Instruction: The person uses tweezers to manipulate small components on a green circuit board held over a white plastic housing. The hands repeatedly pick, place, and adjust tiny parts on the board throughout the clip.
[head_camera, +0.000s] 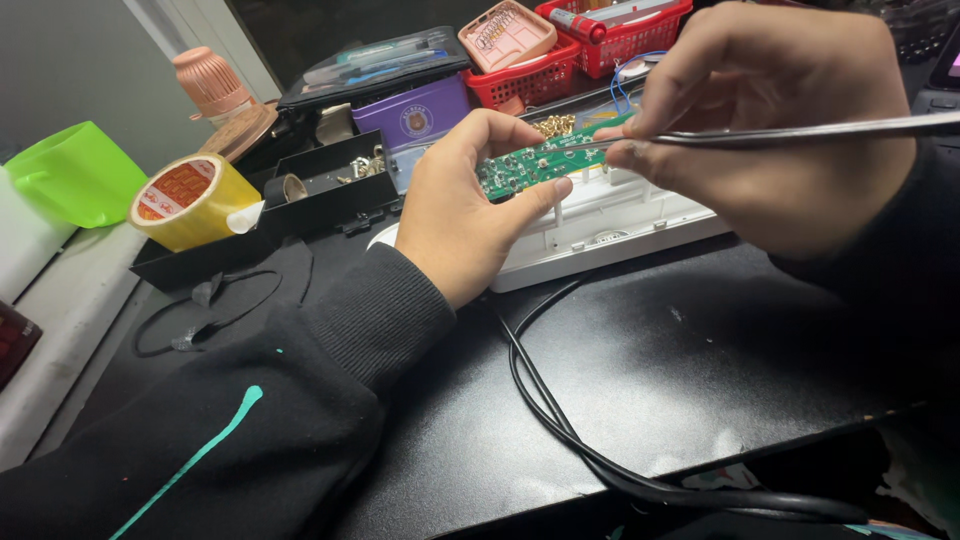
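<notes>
Gripping a narrow green circuit board (535, 163) between thumb and fingertips, the left hand (465, 205) holds it tilted above a white plastic casing (600, 228). The right hand (775, 120) pinches a slim metal tool (800, 132), its tip touching the board. A black cable (560, 420) loops across the dark table (700, 360); a yellow tape roll (190, 202) sits well apart, left.

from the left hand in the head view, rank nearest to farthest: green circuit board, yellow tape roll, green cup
1. green circuit board, held in the left hand.
2. yellow tape roll, off to the left on the black tray.
3. green cup, farthest left, at the edge.
</notes>
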